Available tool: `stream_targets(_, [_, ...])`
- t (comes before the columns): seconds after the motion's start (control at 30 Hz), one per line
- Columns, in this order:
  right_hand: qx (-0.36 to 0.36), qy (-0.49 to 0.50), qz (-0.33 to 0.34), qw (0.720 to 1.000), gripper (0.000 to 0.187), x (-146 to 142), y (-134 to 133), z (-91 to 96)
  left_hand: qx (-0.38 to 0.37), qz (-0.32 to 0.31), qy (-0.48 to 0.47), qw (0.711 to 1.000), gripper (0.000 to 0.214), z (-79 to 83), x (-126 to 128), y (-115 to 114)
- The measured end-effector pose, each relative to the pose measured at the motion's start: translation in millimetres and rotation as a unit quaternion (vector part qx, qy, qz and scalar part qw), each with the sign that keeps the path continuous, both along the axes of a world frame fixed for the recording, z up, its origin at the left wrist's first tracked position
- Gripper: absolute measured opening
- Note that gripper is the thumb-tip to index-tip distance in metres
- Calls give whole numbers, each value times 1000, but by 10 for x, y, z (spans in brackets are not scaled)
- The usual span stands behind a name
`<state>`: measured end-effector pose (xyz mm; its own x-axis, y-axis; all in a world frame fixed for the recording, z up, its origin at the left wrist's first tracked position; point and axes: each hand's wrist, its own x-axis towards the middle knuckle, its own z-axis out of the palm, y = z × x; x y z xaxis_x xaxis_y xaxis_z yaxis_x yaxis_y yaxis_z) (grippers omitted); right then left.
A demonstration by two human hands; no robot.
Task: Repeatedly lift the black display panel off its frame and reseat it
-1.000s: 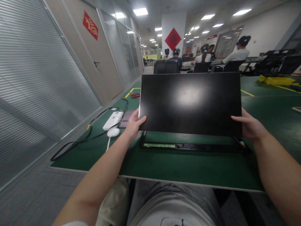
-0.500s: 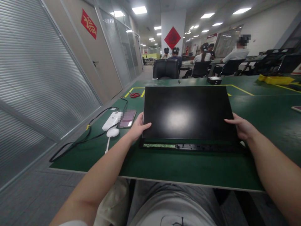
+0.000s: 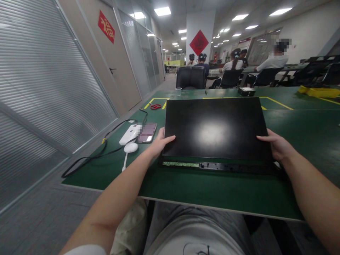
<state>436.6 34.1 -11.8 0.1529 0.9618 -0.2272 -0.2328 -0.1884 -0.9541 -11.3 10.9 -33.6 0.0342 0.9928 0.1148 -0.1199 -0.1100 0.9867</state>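
A black display panel (image 3: 215, 132) is held tilted, its glossy face toward me with a bright reflection in the middle. My left hand (image 3: 160, 141) grips its left edge, thumb on the front and fingers behind. At the right edge, my right hand (image 3: 277, 143) holds it the same way, thumb across the face. Below the panel's lower edge a dark frame (image 3: 239, 167) lies on the table, with a strip of green circuit board (image 3: 180, 165) along its left part. Most of that frame is hidden behind the panel.
Left on the green table (image 3: 202, 191) are a white device (image 3: 129, 134), a phone (image 3: 148, 132), a white round piece (image 3: 131, 147) and a black cable (image 3: 87, 158). Farther back are red-handled scissors (image 3: 155, 106), a clear cup (image 3: 178, 92), a black box (image 3: 246, 91) and a yellow object (image 3: 318, 92). People sit beyond.
The whole view has shifted slightly, so things appear a little farther right. Both hands keep their hold on the panel, which is tilted much as before.
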Motion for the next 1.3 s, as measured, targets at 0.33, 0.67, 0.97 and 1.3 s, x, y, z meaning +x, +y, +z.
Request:
stream_targets(0.33, [13, -14, 5, 1000, 55, -103, -16, 6, -36, 41, -66, 996, 61, 37, -22, 32])
stream_targets(0.67, [65, -51, 8, 997, 55, -127, -12, 2, -25, 39, -80, 996, 87, 74, 10, 6])
stream_targets(0.97, [29, -122, 4, 992, 55, -44, -12, -37, -41, 3, -85, 996, 83, 65, 7, -26])
stream_targets(1.3, [22, -123, -1, 992, 55, -53, -3, -37, -56, -6, -62, 997, 70, 49, -34, 0])
